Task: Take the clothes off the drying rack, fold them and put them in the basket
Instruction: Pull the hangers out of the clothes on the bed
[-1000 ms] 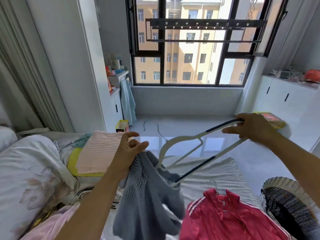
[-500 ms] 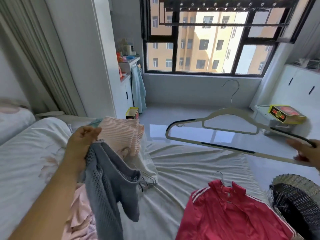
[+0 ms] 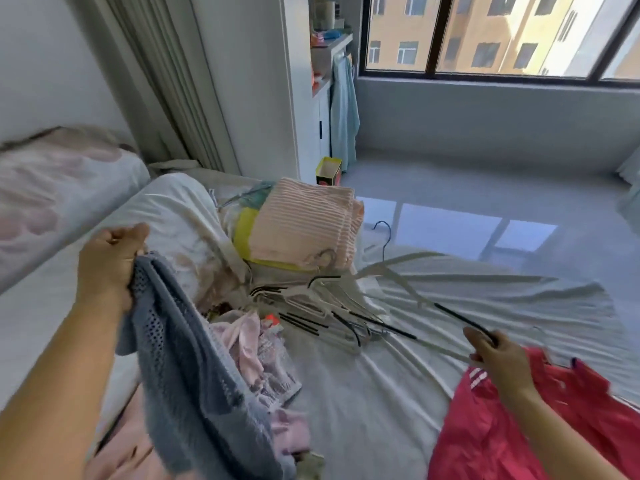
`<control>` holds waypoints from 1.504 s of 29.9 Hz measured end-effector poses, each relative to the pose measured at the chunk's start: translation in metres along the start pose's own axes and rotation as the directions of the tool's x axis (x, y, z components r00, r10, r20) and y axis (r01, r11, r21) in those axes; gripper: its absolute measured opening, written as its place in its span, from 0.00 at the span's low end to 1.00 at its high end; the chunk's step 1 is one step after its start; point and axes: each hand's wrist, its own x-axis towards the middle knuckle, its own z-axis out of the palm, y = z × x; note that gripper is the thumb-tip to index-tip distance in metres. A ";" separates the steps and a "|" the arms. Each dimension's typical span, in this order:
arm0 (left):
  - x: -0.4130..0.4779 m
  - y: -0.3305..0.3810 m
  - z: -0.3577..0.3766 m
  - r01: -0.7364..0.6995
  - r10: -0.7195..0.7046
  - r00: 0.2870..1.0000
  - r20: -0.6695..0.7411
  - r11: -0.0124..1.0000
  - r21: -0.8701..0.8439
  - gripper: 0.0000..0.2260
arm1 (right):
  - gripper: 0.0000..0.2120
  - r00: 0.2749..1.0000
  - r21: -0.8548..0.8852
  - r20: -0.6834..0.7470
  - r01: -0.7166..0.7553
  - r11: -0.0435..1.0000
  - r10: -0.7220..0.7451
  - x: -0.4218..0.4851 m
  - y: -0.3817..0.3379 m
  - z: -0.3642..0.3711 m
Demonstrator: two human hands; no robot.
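My left hand (image 3: 109, 263) grips a grey knitted garment (image 3: 194, 375) that hangs down over the bed at the lower left. My right hand (image 3: 498, 358) holds one end of a white hanger (image 3: 412, 289) with black grips, stretched low over the sheet toward a pile of hangers (image 3: 322, 306). A red jacket with white stripes (image 3: 502, 431) lies on the bed under my right forearm. Folded pink striped clothes (image 3: 304, 230) sit stacked on a yellow item behind the hangers. The basket and the drying rack are out of view.
Crumpled pink and pale clothes (image 3: 256, 348) lie beside the grey garment. A pillow (image 3: 59, 181) and duvet (image 3: 180, 223) fill the left. Beyond the bed are grey floor, a small yellow box (image 3: 329, 171), a white cabinet with a hanging blue cloth (image 3: 343, 109), and the window.
My view has swung down and left, so the basket and rack left the frame. My right hand has lowered the hanger from mid-air to the hanger pile. The left hand still holds the grey garment.
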 end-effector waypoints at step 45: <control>-0.275 -0.301 0.275 0.534 -0.705 0.510 0.493 0.709 0.462 0.17 | 0.11 0.906 -0.383 -0.214 -0.421 0.822 0.365 0.110 0.349 -0.063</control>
